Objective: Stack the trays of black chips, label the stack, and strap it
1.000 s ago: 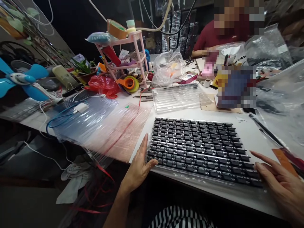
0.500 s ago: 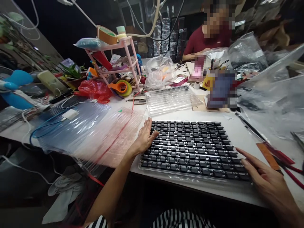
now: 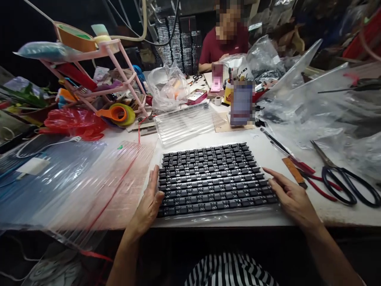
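Observation:
A clear plastic tray (image 3: 208, 176) filled with rows of small black components lies flat on the white table near its front edge. My left hand (image 3: 151, 200) rests against the tray's left side, fingers stretched forward and thumb over the edge. At the right side, my right hand (image 3: 290, 195) touches the tray's edge, its index finger extended and thumb by the right front corner. Both hands flank the tray. Behind it lies a ribbed clear tray (image 3: 187, 123) with no black parts visible in it.
Left are clear plastic sheets (image 3: 119, 178) and a pink rack (image 3: 127, 79). Large scissors (image 3: 336, 171), red-handled pliers (image 3: 321, 184) and an orange strip (image 3: 293, 171) lie right. A phone (image 3: 241, 104) stands behind; across the table sits a person (image 3: 224, 43).
The view has swung right, bringing the scissors into sight. My left hand has moved nearer along the tray's left side, and the tray sits more squarely between my hands.

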### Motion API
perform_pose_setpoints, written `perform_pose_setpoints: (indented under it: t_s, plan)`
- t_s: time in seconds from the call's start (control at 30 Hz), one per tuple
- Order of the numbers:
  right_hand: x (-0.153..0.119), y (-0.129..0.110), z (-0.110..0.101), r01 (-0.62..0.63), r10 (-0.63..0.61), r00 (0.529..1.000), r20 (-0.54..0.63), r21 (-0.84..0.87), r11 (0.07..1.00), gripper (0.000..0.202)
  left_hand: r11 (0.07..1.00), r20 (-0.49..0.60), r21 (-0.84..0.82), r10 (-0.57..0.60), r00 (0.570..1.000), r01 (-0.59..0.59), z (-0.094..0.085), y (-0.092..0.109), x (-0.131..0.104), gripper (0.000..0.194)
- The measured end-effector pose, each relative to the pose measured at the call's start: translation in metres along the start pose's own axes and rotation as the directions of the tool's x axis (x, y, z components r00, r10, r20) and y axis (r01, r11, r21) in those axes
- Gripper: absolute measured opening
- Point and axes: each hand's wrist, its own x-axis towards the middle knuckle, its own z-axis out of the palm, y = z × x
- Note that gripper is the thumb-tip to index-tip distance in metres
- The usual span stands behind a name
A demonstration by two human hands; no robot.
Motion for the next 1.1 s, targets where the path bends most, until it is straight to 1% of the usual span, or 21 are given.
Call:
perform_pose_setpoints:
  t_s: [0.07,0.17,0.27,0.33,0.43,0.53,0.6,0.63,0.77,0.9,1.1]
  plan:
    - [-0.001,-0.001,0.000,0.020,-0.020,1.000,0.008,0.009,1.000,0.049,1.000,0.016,0.026,0.013,1.000,-0.013,0.002,0.003,0.003,0.088]
    - [-0.003,-0.001,0.000,0.040,-0.040,0.999,0.015,0.019,0.999,0.049,1.000,-0.016,-0.009,0.022,1.000,-0.023,0.001,0.001,0.001,0.082]
    - [-0.006,-0.001,-0.001,0.049,-0.049,0.999,0.011,0.025,0.999,0.048,0.999,-0.043,-0.048,-0.001,0.999,-0.001,0.000,-0.004,-0.012,0.074]
    - [-0.008,0.000,-0.002,0.047,-0.048,0.999,0.002,0.051,0.998,0.048,0.999,-0.041,-0.045,-0.026,0.999,0.024,0.001,-0.007,-0.025,0.074]
    - [-0.010,0.003,-0.002,0.032,-0.032,0.999,0.004,0.126,0.991,0.047,1.000,-0.061,-0.014,0.010,0.998,-0.011,0.005,-0.010,-0.042,0.080]
    - [-0.012,0.005,-0.002,0.038,-0.043,0.999,0.025,0.188,0.982,0.044,0.997,-0.063,0.061,0.048,0.997,-0.044,0.008,-0.010,-0.053,0.095]
    - [-0.012,0.006,-0.003,0.067,-0.076,0.997,0.033,0.218,0.974,0.043,0.992,-0.061,0.118,0.040,0.997,-0.033,0.011,-0.009,-0.055,0.102]
    - [-0.012,0.006,-0.003,0.083,-0.094,0.995,0.036,0.234,0.969,0.043,0.990,-0.070,0.141,0.038,0.997,-0.028,0.012,-0.009,-0.055,0.103]
    - [-0.012,0.005,-0.006,0.111,-0.132,0.990,0.043,0.324,0.940,0.041,0.987,-0.131,0.161,0.015,0.991,0.007,0.015,-0.006,-0.052,0.093]
    - [-0.012,0.004,-0.007,0.114,-0.147,0.988,0.052,0.405,0.907,0.039,0.993,-0.168,0.113,-0.022,0.986,0.042,0.017,-0.005,-0.052,0.088]
    - [-0.013,0.006,-0.006,0.120,-0.149,0.988,0.041,0.399,0.909,0.038,0.999,-0.220,-0.018,-0.034,0.975,0.031,0.019,-0.004,-0.055,0.090]
